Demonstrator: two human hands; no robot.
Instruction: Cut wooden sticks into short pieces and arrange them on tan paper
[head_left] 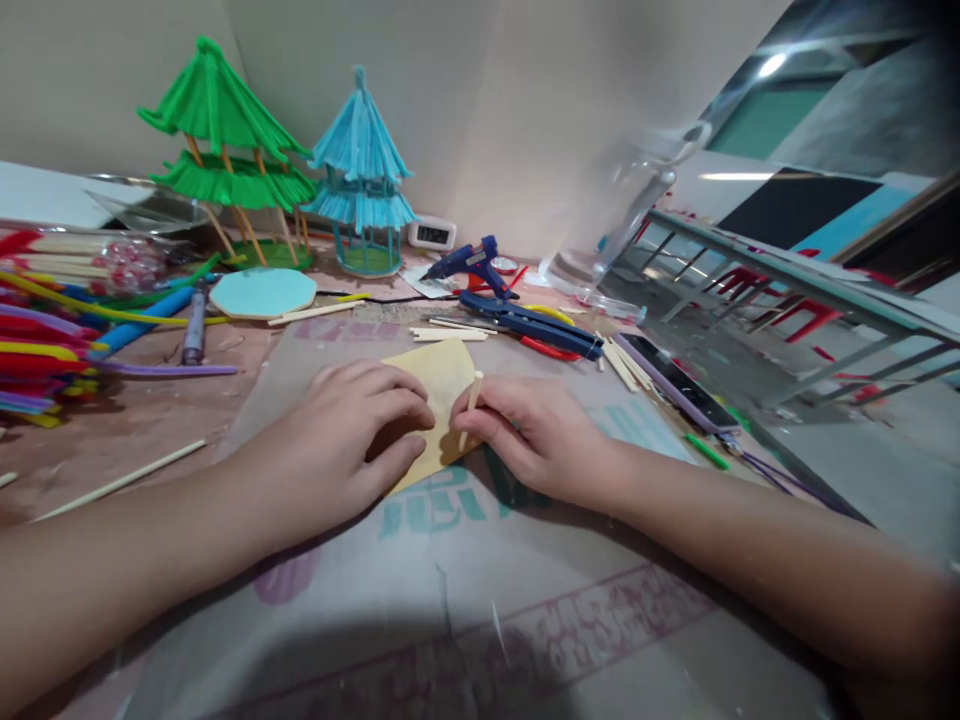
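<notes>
A short pale wooden stick (475,388) stands nearly upright in my right hand (529,430), pinched between thumb and fingers. Its lower end is by the right edge of a yellow card (444,374), which lies flat on the work surface. My left hand (352,430) rests over the card's left part, fingers curved and the thumb apart from them. Both hands hide portions of the card. I cannot tell whether the stick's lower tip touches it.
Behind are a green two-tiered pavilion (217,110), a blue one (361,150), a glue gun (472,262) and blue-handled pliers (529,325). A phone (679,380) lies right. Pipe cleaners (45,340) crowd the left, near a light-blue octagonal card (262,292). Loose sticks (448,335) lie behind the card.
</notes>
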